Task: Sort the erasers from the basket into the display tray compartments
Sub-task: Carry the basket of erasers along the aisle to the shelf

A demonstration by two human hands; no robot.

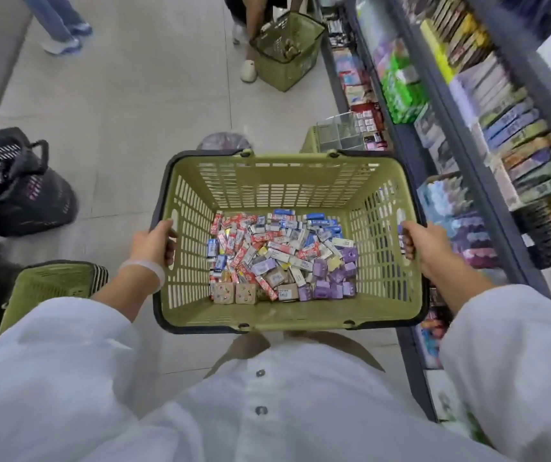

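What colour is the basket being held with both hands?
Olive green basket with a dark rim, seen best in the head view.

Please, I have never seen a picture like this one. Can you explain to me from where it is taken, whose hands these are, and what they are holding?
There is no machine here. One wide-angle camera sits on a person's head and looks forward and down, so you see that person's own white sleeves and two bare hands.

The left hand and the right hand each grip one side of a green basket, holding it up in front of the body. Its bottom is covered with a loose pile of small wrapped erasers: red-and-white, blue, purple and a few beige ones.

The place is a shop aisle. Shelves full of goods run along the right. Ahead on the floor, a clear divided tray rests on another green basket. More baskets stand around, and other people's legs show at the top.
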